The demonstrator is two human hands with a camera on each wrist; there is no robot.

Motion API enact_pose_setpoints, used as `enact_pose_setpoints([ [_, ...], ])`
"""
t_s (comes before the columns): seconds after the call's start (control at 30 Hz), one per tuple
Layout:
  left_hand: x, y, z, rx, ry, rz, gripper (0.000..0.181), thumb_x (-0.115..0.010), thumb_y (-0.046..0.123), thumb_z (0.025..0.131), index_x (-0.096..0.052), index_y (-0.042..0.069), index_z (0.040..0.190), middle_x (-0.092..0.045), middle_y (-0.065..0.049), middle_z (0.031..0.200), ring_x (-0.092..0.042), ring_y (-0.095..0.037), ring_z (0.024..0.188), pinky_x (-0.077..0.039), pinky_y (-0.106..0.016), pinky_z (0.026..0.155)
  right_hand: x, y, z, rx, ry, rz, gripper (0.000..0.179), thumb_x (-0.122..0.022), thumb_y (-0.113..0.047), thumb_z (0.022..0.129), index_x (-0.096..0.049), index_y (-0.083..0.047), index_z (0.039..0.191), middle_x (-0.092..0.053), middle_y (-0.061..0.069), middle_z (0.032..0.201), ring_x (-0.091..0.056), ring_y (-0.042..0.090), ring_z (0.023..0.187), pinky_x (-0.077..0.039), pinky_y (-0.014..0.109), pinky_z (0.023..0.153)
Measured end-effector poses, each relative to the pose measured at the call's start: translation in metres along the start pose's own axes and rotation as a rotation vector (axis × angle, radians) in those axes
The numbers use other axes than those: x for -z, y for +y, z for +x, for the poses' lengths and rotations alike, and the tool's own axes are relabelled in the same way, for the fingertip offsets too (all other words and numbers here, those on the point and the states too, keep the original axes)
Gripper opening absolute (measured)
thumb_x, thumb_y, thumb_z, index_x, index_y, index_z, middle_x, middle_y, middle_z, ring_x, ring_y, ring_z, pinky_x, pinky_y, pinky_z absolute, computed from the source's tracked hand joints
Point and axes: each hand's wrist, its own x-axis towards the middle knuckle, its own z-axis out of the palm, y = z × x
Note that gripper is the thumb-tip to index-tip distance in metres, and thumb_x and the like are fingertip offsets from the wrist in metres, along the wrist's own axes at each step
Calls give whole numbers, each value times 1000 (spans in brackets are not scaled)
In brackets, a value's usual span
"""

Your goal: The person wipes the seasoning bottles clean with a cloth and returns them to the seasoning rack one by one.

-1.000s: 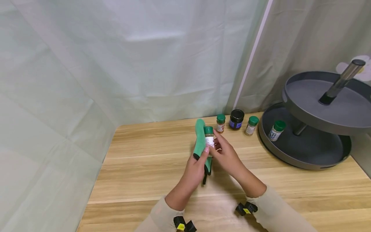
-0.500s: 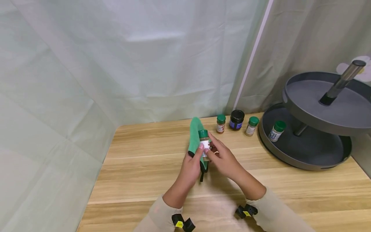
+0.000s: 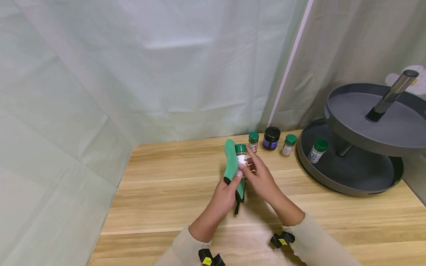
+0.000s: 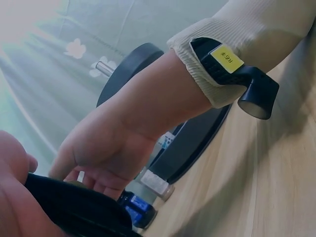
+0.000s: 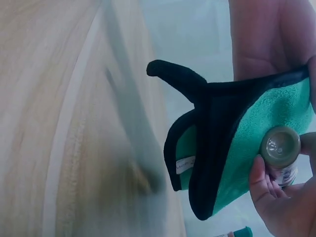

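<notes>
posture: both forearms point(image 3: 288, 210) angle in from the near side and converge above the wooden table point(image 3: 159, 207). left hand point(image 3: 224, 194) grasps the green cloth point(image 3: 230, 164), its thumb on the near face. right hand point(image 3: 264, 183) pinches the held jar point(image 3: 241, 159) between thumb and fingers, green lid uppermost, body against the cloth. the two thumbs lie close together near the jar's lower part; the right wrist view shows its underside.

surroundings: beyond the right fingertips, along the table's far side, stand a small green-lidded jar point(image 3: 253, 142), a squat black jar point(image 3: 271, 138) and a pale-labelled jar point(image 3: 288, 145). right of these, the lower tier point(image 3: 346, 187) of a stand holds a blue-lettered jar point(image 3: 318, 151); the upper tier point(image 3: 352, 107) overhangs it and hides part of its floor. in the left wrist view the right forearm blocks part of the stand.

materials: cloth has a fuzzy pile, black binding, a black strap point(image 5: 177, 78) and a small white tag point(image 5: 185, 164). held jar is see-through with a round base. tiers are round, dark grey, rimmed; post point(image 3: 392, 94) is a shiny cylinder. sleeve point(image 4: 217, 59) is ribbed knit, off-white.
</notes>
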Motion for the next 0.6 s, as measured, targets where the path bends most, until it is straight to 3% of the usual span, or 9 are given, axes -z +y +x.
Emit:
enact_pose_setpoints([
  [0.2,1,-1,1,20,-6,-49,58,-48,49,105,-40,19,154,-57,-7,144,-56,-19,129,-43,-43,114,-2,2,0,-2,-27,12,67,-63,-16,101,-30,-18,160,-55,20,120,-58,21,90,-57,25,67],
  [0.4,8,-1,5,16,45,-69,57,-46,48,106,-42,13,151,-63,-14,135,-61,-18,116,-52,-35,101,-9,0,-7,19,-77,-24,67,-64,-17,101,-32,-24,159,-56,16,121,-59,22,92,-57,25,69],
  [0.6,15,2,8,-13,68,-97,58,-44,49,106,-34,20,156,-56,-8,143,-53,-20,129,-41,-43,115,-12,-5,-11,61,-113,-89,65,-64,-27,101,-33,-28,159,-61,9,117,-60,20,90,-54,27,69],
])
